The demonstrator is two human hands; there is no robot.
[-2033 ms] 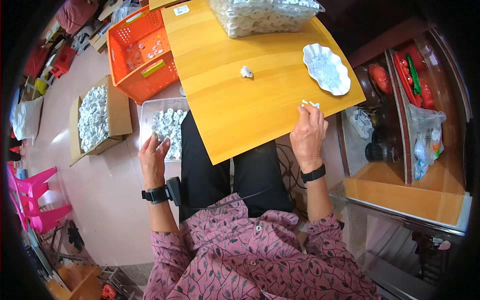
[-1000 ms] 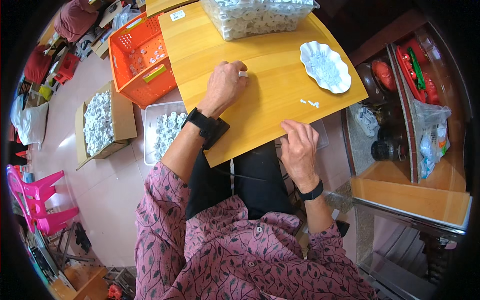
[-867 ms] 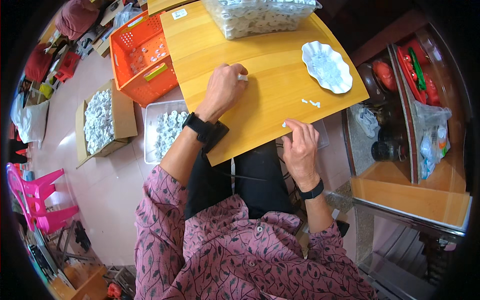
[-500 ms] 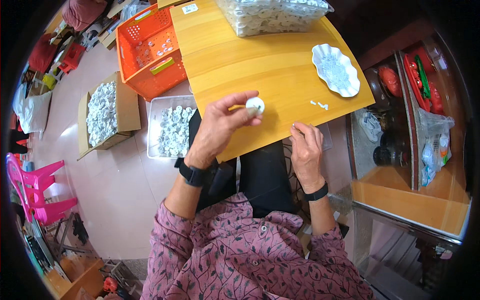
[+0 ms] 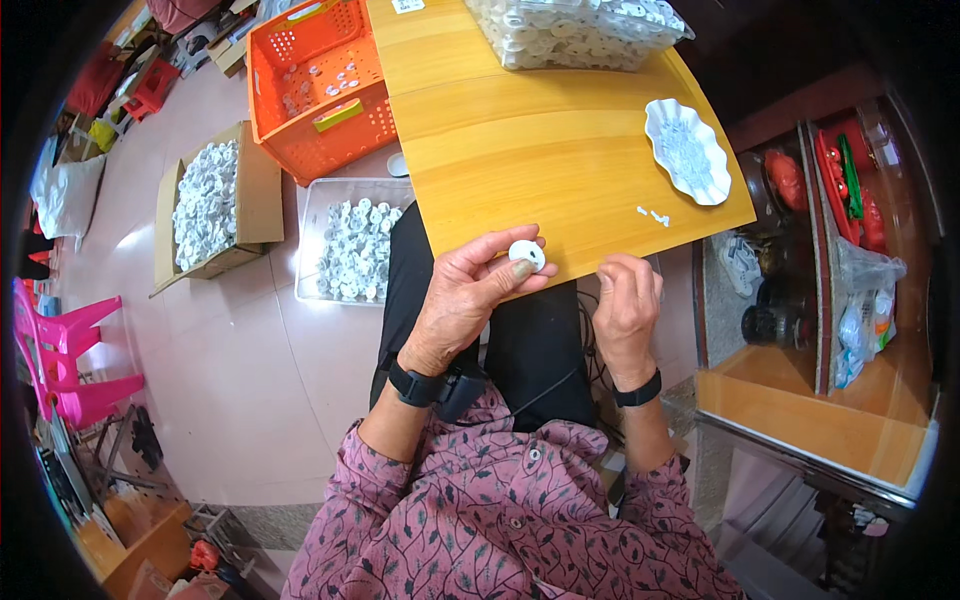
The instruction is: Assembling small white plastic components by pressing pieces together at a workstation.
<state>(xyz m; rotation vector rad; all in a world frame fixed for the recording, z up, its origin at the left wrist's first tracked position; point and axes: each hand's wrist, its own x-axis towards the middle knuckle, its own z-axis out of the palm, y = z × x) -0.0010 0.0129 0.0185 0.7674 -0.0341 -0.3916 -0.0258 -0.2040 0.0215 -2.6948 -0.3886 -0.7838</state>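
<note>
My left hand [image 5: 470, 285] pinches a small white round plastic disc [image 5: 527, 256] between thumb and fingers, over the table's near edge. A dark hole or mark shows on the disc's face. To its right, my right hand [image 5: 628, 305] is closed with the fingertips together; whatever may be in them is too small or hidden to name. The two hands are apart. Beyond the right hand, a few tiny whitish pieces [image 5: 658, 217] lie on the yellow wooden table [image 5: 500, 150]. A white wavy-rimmed dish [image 5: 715, 187] holds small clear pieces [image 5: 685, 150].
A clear tub [image 5: 570, 40] full of white discs stands at the table's far side. To the left are an orange crate [image 5: 310, 150], a clear bin [image 5: 312, 260] and a cardboard box [image 5: 262, 200] with white parts. A shelf unit [image 5: 800, 400] stands right, a pink chair [image 5: 80, 350] far left.
My left hand has come nearer to me and slightly right with the disc, which is now tilted. My right hand has shifted a little right and nearer, fingers curled more.
</note>
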